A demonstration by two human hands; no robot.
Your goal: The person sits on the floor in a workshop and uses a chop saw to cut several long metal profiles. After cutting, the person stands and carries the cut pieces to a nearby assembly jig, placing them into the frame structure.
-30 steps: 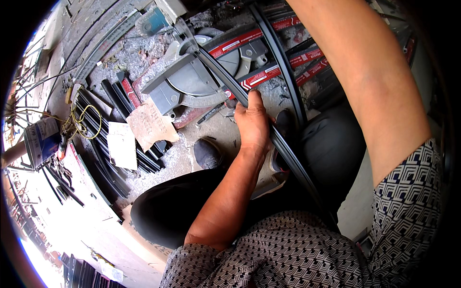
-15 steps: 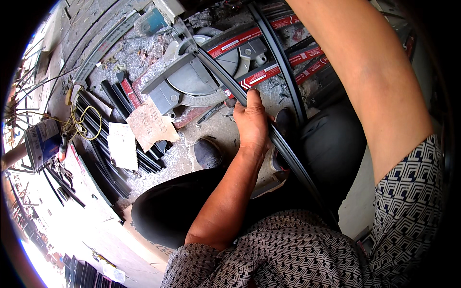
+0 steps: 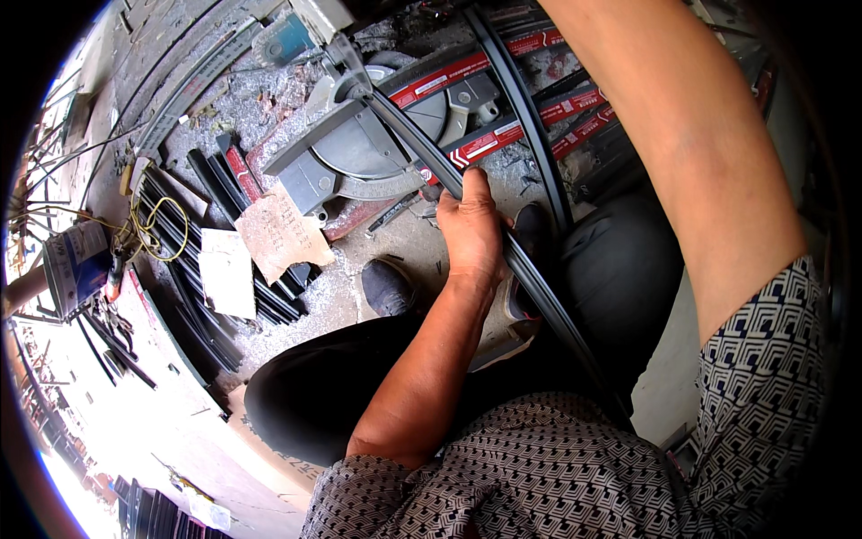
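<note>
My left hand [image 3: 470, 226] is closed round a long black channelled profile strip [image 3: 549, 305], thumb lying along its upper side. From beside my right thigh the strip slants up and left to a mitre saw [image 3: 346, 148], where its far end lies by the fence and blade area. The saw has a grey metal turntable and base; its upper part is cut off by the picture's top edge. My right forearm [image 3: 691, 117] stretches up past the top edge, so that hand is out of sight.
A second black strip [image 3: 525, 108] crosses several red-labelled bars [image 3: 489, 139] beyond the saw. Left of it, torn cardboard [image 3: 280, 235] and a paper sheet [image 3: 226, 272] lie on bundled black strips [image 3: 184, 247]. Yellow wire [image 3: 162, 229] and a blue-white can [image 3: 76, 265] are farther left.
</note>
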